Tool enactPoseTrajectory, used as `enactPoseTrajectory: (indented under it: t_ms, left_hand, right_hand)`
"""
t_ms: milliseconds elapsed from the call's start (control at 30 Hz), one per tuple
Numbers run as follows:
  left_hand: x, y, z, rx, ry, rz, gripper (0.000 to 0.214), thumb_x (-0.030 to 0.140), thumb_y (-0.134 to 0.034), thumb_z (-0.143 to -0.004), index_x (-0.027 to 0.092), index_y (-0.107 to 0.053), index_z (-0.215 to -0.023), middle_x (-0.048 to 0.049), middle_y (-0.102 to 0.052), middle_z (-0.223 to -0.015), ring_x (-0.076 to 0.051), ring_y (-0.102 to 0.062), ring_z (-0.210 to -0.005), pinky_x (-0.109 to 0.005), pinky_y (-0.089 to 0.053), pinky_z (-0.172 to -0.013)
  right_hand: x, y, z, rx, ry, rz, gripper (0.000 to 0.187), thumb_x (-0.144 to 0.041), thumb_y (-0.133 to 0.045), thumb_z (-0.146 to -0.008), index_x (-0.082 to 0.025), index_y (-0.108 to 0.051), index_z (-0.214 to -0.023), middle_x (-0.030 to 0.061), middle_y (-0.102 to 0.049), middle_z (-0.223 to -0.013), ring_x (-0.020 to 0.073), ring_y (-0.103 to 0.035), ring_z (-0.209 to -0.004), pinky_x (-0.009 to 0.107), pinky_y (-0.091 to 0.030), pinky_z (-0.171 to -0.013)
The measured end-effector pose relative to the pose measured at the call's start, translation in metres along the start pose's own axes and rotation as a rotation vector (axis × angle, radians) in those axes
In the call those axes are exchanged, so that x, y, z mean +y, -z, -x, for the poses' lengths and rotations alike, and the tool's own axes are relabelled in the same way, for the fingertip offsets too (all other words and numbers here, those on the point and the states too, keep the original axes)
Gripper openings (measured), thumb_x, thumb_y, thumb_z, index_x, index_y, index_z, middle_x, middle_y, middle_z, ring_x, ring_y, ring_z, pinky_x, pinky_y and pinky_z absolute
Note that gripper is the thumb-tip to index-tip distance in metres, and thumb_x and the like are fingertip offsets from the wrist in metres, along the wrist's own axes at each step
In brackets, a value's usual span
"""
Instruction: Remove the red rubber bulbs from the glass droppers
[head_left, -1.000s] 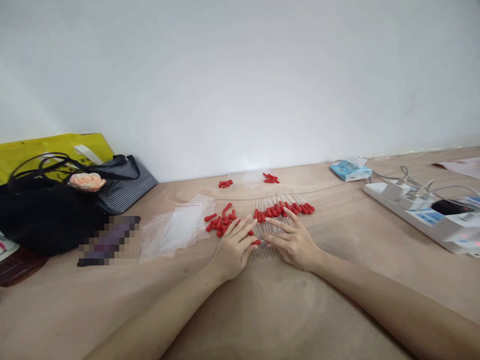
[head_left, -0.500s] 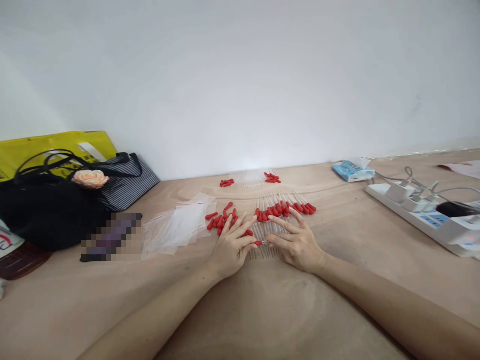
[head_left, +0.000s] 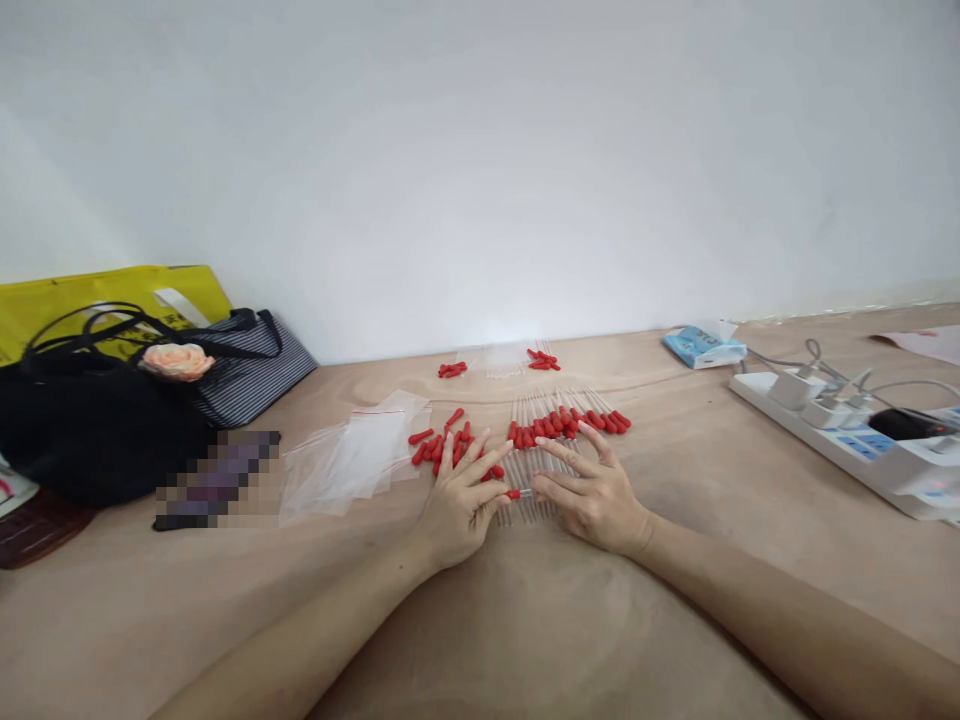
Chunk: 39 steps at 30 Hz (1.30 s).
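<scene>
A red rubber dropper bulb [head_left: 513,494] is pinched between the thumb and finger of my left hand [head_left: 459,512], its other fingers spread over the loose red bulbs [head_left: 424,452]. My right hand [head_left: 602,505] has a thin glass tube [head_left: 526,492] in its fingertips, its end at the bulb's mouth; how far it goes in cannot be made out. Under and between both hands lie bare glass tubes [head_left: 517,462] in a row. Just beyond them are droppers [head_left: 555,424] with red bulbs fitted, their glass stems pointing toward the wall.
Clear zip bags [head_left: 367,455] lie fanned out at left, beside a blurred dark object [head_left: 225,480] and bags [head_left: 97,420]. Small groups of red bulbs [head_left: 452,370] and a clear bag [head_left: 506,357] lie near the wall. A tissue pack [head_left: 703,346] and power strip [head_left: 832,430] stand at right.
The view has shifted slightly. Both hands keep nearly the same pose, with the bulb and the glass tube still end to end between them.
</scene>
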<state>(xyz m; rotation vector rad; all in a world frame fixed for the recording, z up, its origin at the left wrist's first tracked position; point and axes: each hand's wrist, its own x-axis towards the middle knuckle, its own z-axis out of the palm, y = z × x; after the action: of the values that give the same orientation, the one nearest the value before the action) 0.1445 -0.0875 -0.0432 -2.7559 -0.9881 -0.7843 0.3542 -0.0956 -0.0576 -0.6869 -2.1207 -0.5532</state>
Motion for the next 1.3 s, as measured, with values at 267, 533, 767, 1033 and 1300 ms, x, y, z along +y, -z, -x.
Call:
enactPoseTrajectory:
  t_ms: [267,533,767,1033,1300]
  left_hand:
    - [-0.003,0.000,0.002,0.005,-0.011,0.009,0.020,0.021,-0.042,-0.084,0.021,-0.062,-0.080,-0.0047,-0.047,-0.127,-0.026,-0.028,-0.126,-0.059,-0.009,-0.102]
    - [-0.005,0.003,0.003,0.088,0.098,0.059,0.022,0.020,-0.039,-0.085,0.019,-0.060,-0.080,-0.0071,-0.053,-0.121,-0.025,-0.037,-0.120,-0.055,-0.022,-0.099]
    - [-0.036,0.017,-0.014,0.179,0.430,0.067,0.020,0.028,-0.046,-0.079,0.019,-0.060,-0.091,-0.0028,-0.057,-0.079,-0.015,-0.057,-0.075,-0.029,-0.046,-0.069]
    - [-0.063,0.028,-0.032,-0.072,0.723,-0.104,0.027,0.038,-0.055,-0.071,0.022,-0.056,-0.092,0.0022,-0.060,-0.066,-0.018,-0.057,-0.067,-0.032,-0.041,-0.067]
    - [-0.019,0.013,-0.026,-0.063,0.086,0.069,0.016,0.035,-0.058,-0.072,0.022,-0.061,-0.081,-0.0037,-0.058,-0.091,-0.019,-0.052,-0.088,-0.038,-0.038,-0.083]
  right_hand:
    - [-0.001,0.001,-0.001,0.013,-0.008,0.004,0.018,-0.015,-0.044,-0.082,-0.021,-0.060,-0.084,-0.0029,-0.069,-0.079,0.0168,-0.049,-0.110,0.047,-0.012,-0.105]
    - [0.005,0.001,0.002,0.048,-0.133,0.044,0.019,-0.016,-0.044,-0.083,-0.022,-0.062,-0.083,-0.0018,-0.068,-0.075,0.0159,-0.055,-0.099,0.039,-0.026,-0.095]
    - [0.013,0.001,-0.002,-0.012,-0.304,0.102,0.021,-0.025,-0.046,-0.084,-0.023,-0.061,-0.099,-0.0016,-0.062,-0.064,0.0100,-0.051,-0.059,0.028,-0.029,-0.065]
    - [0.021,0.003,0.003,-0.059,-0.455,0.039,0.017,-0.022,-0.044,-0.082,-0.019,-0.061,-0.079,-0.0003,-0.064,-0.066,0.0117,-0.055,-0.063,0.028,-0.029,-0.064]
    - [0.015,-0.005,0.001,0.025,-0.363,-0.021,0.014,-0.020,-0.050,-0.079,-0.022,-0.064,-0.077,-0.0017,-0.064,-0.064,0.0114,-0.052,-0.061,0.029,-0.027,-0.065]
